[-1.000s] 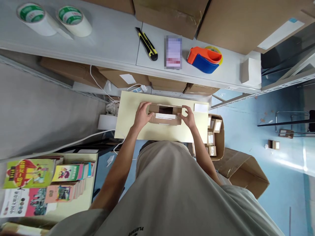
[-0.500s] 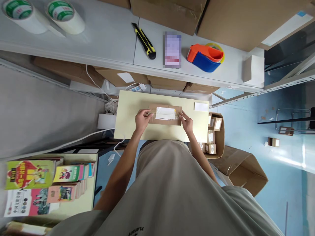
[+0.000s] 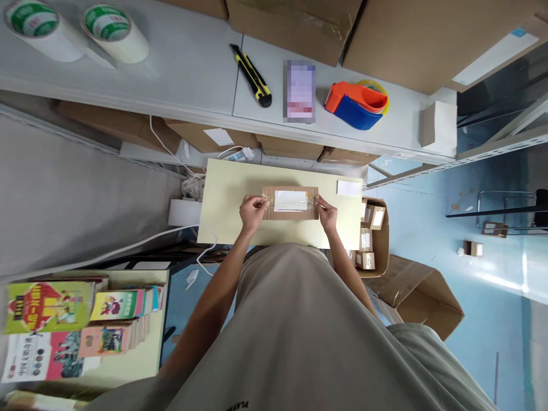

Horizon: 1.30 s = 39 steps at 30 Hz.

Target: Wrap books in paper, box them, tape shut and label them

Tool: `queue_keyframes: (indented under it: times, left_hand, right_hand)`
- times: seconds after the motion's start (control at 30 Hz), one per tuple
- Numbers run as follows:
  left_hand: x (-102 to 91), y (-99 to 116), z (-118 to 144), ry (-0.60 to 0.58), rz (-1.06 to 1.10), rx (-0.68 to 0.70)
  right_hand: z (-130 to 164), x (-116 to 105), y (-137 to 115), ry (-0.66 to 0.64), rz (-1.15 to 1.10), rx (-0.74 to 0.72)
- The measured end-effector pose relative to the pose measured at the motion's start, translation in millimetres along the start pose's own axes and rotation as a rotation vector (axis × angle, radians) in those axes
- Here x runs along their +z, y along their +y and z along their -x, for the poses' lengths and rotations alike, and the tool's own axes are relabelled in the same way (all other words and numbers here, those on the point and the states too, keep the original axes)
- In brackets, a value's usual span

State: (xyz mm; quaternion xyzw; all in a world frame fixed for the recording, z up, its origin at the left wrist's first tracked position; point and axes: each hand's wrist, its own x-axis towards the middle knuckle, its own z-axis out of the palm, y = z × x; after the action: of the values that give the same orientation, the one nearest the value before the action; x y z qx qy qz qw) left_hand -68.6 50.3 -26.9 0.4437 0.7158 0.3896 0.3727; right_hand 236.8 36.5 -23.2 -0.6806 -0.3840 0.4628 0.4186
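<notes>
A small brown cardboard box lies on the pale yellow tabletop in front of me. It bears a white label, and a strip of clear tape runs lengthwise across it, shiny at both ends. At the box's left end, my left hand is closed, thumb and fingers pinching the taped edge. My right hand pinches the opposite end in the same way. What lies exactly between the fingertips is too small to make out fully.
On the grey shelf ahead are a yellow-black utility knife, an orange-blue tape dispenser and tape rolls. A white card lies at the table's right. An open carton of small boxes stands beside it; books lie left.
Both hands and the box have shifted slightly to the right. The left fingers have drawn back a little toward the box's left edge. The view has tilted slightly.
</notes>
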Motion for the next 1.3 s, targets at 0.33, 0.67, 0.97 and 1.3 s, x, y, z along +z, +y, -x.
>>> queue_keyframes:
  times: [0.33,0.67,0.97,1.3]
  left_hand:
    - [-13.1,-4.0,13.0,-0.06,-0.101,0.047]
    - [-6.5,-7.7,15.9,-0.027,-0.092,0.103]
    - [5.3,0.7,13.9,-0.027,-0.034,0.156]
    - [-2.0,11.2,29.4,-0.082,-0.108,0.112]
  right_hand:
    - [33.1,-2.5,8.3,-0.004,0.037,-0.038]
    - [49.4,-5.1,14.6,-0.09,0.209,-0.14]
    - [66.5,-15.8,5.5,-0.147,0.471,-0.09]
    - [63.2,-23.0,-21.0,-0.114,0.499,-0.112]
